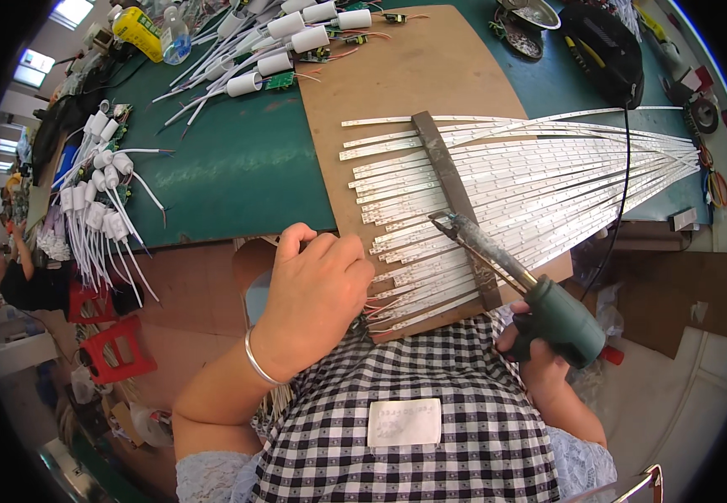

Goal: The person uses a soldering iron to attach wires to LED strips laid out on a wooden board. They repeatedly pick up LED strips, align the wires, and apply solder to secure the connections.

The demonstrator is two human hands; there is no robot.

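Note:
My right hand (540, 352) is wrapped round the handle of a dark green soldering gun (566, 323). The gun's metal barrel points up and left, its tip over a row of narrow white LED strips (540, 172). Across the strips lies a dark flat bar (447, 172). At the strips' near left ends my left hand (317, 289) is closed, its fingers curled. Whatever its fingertips hold is hidden behind the hand. Short reddish wires (373, 312) show beside it, at the ends of the nearest strips.
A brown board (397, 67) lies under the strips on the green table (229, 168). White cylindrical parts with wires and circuit boards (288, 38) are heaped at the back; another bunch (99, 189) hangs over the left edge. A black cable (626, 184) crosses the strips. Metal dishes (531, 15) stand far right.

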